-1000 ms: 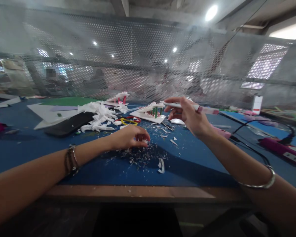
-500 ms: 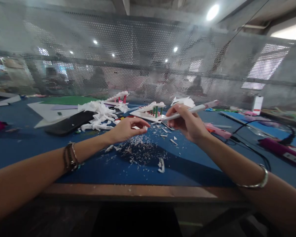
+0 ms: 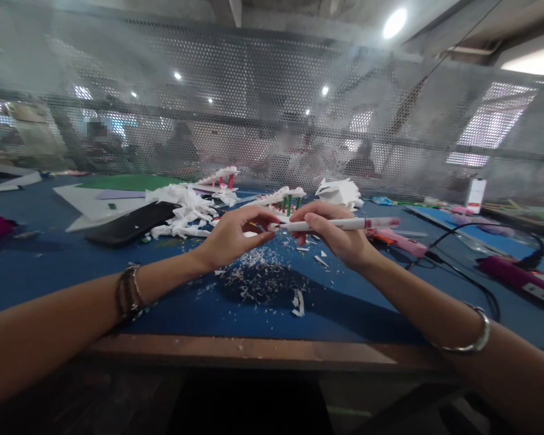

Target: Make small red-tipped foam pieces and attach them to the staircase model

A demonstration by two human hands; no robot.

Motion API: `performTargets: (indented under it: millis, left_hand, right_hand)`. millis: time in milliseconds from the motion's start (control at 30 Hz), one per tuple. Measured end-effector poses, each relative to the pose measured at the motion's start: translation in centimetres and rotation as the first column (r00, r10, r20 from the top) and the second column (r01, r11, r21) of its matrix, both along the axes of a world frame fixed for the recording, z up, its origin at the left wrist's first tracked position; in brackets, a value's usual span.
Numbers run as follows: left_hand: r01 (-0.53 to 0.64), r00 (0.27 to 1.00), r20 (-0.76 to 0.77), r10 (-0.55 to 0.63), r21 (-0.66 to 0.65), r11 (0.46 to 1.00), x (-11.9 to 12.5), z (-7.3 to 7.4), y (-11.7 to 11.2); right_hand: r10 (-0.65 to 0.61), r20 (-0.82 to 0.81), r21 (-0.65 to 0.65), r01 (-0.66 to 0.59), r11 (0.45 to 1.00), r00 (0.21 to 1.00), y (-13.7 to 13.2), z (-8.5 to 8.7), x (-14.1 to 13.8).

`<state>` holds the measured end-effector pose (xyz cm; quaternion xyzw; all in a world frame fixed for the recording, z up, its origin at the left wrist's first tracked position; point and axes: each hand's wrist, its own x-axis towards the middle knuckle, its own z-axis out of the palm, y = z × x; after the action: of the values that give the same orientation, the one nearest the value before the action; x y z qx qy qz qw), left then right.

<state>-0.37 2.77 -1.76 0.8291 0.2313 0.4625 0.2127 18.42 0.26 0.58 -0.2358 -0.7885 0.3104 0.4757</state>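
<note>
Within the right grip (image 3: 341, 238), a pen (image 3: 351, 224)

The slim white plastic marker (image 3: 347, 224) ends in pinkish red. White paper shreds (image 3: 258, 258) speckle the flat blue tabletop (image 3: 367, 311), edged by a brown wooden strip (image 3: 254, 349). The nearer stepped white paper model (image 3: 278, 196) has green posts (image 3: 289, 206); the perforated grey metal screen (image 3: 236, 72) shows a dotted pattern.
</note>
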Motion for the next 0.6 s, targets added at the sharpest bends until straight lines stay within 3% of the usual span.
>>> performTargets:
  millis: [267,600]
  left_hand:
    - [0.041,0.997,0.065,-0.039,-0.029,0.999,0.18,-0.06,-0.19]
    - [-0.009,0.999,0.044,0.008,0.017,1.0,0.04,0.1,-0.22]
  right_hand:
    - [-0.139,0.108,0.122,0.126,0.985,0.984,-0.64,0.39,-0.23]
    - [-0.162,0.124,0.155,0.142,0.978,0.979,-1.0,0.58,-0.42]
